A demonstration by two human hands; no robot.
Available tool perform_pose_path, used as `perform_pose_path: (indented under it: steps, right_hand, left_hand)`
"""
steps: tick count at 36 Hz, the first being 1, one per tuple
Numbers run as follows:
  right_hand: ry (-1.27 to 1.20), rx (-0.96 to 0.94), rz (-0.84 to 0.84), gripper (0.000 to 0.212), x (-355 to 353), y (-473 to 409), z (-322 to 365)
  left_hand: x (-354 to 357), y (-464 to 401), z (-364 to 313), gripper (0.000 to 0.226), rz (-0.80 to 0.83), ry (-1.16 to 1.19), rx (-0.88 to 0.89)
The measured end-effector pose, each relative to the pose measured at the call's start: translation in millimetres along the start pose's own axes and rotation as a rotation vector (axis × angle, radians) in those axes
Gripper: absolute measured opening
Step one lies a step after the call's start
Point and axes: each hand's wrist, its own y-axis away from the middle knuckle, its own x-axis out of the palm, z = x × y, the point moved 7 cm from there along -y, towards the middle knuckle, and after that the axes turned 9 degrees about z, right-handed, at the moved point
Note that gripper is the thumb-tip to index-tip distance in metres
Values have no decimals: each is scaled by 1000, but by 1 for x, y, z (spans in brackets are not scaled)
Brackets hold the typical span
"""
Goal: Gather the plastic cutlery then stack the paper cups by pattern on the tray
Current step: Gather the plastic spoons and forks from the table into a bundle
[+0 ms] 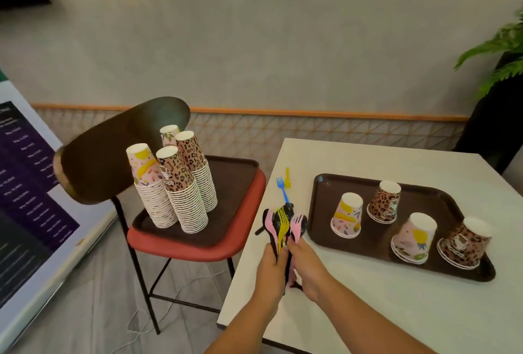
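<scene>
My left hand [270, 261] and my right hand [307, 264] both grip a bundle of plastic cutlery [283, 225] over the table's left edge: pink, yellow and black forks and spoons, tips pointing away. A blue fork [282, 188] and a small yellow piece [287, 176] lie loose on the white table [368, 311] just beyond. On the dark brown tray [319, 229] to the right stand upside-down paper cups: two pink floral ones [347, 215] [414, 237] and two leopard-print ones [385, 201] [465, 243], each a short stack.
To the left, a red-seated chair [198, 249] carries a second brown tray [235, 184] with several tall stacks of inverted cups [181, 184]. A display screen [25, 212] leans at far left. A plant [501, 51] stands at far right. A cable lies on the floor.
</scene>
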Motion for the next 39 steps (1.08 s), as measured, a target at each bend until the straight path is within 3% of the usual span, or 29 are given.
perform_pose_path:
  steps: [9, 13, 17, 20, 27, 32, 39]
  right_hand:
    - [471, -194, -49, 28, 29, -21, 25]
    - [879, -152, -166, 24, 12, -21, -2]
    - [1215, 81, -174, 38, -4, -19, -36]
    - [1297, 198, -168, 39, -13, -17, -51]
    - [1340, 248, -208, 24, -14, -18, -60]
    - [1188, 143, -308, 25, -13, -26, -51]
    - [1107, 173, -405, 29, -25, -48, -25]
  left_hand:
    - [-56, -40, -12, 17, -21, -118, 110]
    - [-77, -57, 0, 19, 1, -135, 58]
    - [-85, -66, 5, 24, 68, -151, 45]
    - [-83, -67, 5, 23, 108, -141, 51]
    - [-88, -69, 10, 18, 162, -94, 46]
    - [-95, -77, 14, 17, 162, -62, 21]
    - [-95, -92, 11, 15, 136, -41, -16]
